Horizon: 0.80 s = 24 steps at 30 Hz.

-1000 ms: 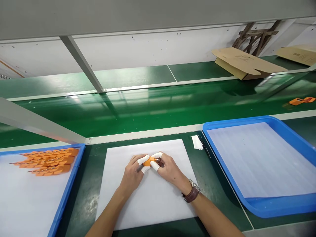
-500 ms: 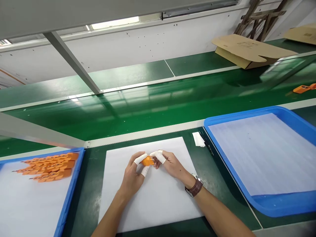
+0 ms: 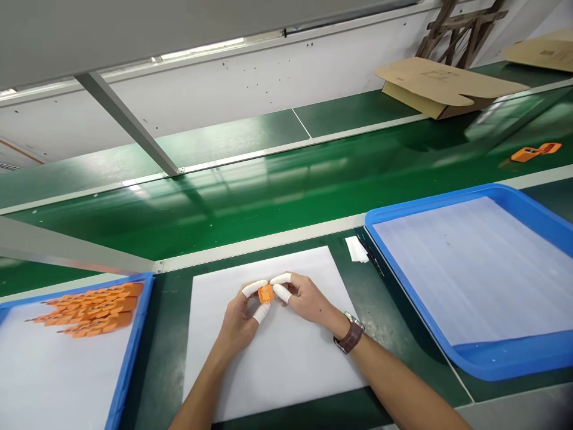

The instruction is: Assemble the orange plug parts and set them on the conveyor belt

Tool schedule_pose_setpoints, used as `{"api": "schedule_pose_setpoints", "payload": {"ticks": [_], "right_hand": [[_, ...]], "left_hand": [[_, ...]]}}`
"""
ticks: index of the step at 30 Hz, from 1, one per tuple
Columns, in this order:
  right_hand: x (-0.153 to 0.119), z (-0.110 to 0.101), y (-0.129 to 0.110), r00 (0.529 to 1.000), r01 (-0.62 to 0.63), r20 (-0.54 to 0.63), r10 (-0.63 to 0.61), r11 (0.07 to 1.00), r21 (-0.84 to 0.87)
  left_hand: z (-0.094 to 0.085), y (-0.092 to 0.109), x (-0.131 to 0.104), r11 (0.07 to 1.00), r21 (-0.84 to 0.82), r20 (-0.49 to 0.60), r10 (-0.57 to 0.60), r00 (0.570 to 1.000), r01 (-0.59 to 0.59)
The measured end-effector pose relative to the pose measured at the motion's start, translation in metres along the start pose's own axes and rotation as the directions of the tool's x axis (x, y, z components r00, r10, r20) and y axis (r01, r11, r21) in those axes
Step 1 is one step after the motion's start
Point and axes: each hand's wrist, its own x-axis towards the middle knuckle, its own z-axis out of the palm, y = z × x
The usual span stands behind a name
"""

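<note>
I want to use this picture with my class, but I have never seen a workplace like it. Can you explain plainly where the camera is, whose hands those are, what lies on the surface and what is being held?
The camera sits on a person's head, looking down at their own bare arms. The left hand and right hand, with white covers on some fingertips, pinch one small orange part between them above a white sheet. At the left, a blue tray holds a pile of orange parts. At the right is a second blue tray lined with white. Behind runs a green conveyor belt, carrying another orange item far right. A flat cardboard box lies beyond.
</note>
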Motion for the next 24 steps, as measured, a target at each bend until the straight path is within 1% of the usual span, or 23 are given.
{"api": "schedule_pose_setpoints", "payload": {"ticks": [3, 6, 9, 14, 17, 18, 20, 22, 24], "right_hand": [[0.002, -0.001, 0.002, 1.000, -0.028, -0.006, 0.029, 0.996, 0.080], [0.001, -0.001, 0.002, 1.000, -0.007, 0.002, 0.007, 0.994, 0.112], [-0.002, 0.001, 0.000, 1.000, 0.001, 0.002, -0.001, 0.998, 0.062], [-0.005, 0.004, 0.004, 1.000, 0.017, -0.001, -0.018, 0.998, -0.062], [-0.006, 0.006, 0.009, 1.000, 0.028, 0.006, -0.027, 0.993, -0.113], [-0.007, 0.006, 0.011, 1.000, 0.031, 0.007, -0.030, 0.992, -0.126], [-0.008, 0.007, 0.013, 1.000, 0.031, 0.009, -0.030, 0.988, -0.150], [-0.010, 0.008, 0.013, 1.000, 0.026, 0.007, -0.025, 0.986, -0.166], [-0.011, 0.008, 0.013, 1.000, 0.017, 0.011, -0.016, 0.984, -0.177]], "left_hand": [[-0.001, 0.001, 0.000, 1.000, 0.009, 0.023, 0.008, 1.000, -0.009], [0.000, -0.001, 0.000, 1.000, 0.002, 0.012, -0.005, 1.000, 0.005], [0.003, -0.002, 0.000, 0.999, -0.046, -0.014, 0.013, 1.000, -0.014], [0.005, 0.007, -0.002, 0.974, -0.167, -0.102, 0.137, 0.985, -0.153], [0.004, 0.015, -0.006, 0.968, -0.159, -0.145, 0.174, 0.974, -0.196], [0.002, 0.017, -0.008, 0.971, -0.131, -0.165, 0.177, 0.970, -0.200], [-0.002, 0.019, -0.016, 0.979, -0.059, -0.249, 0.174, 0.953, -0.194], [-0.011, 0.017, -0.027, 0.983, 0.005, -0.366, 0.170, 0.915, -0.181], [-0.027, 0.014, -0.042, 0.984, 0.043, -0.472, 0.172, 0.865, -0.172]]}}
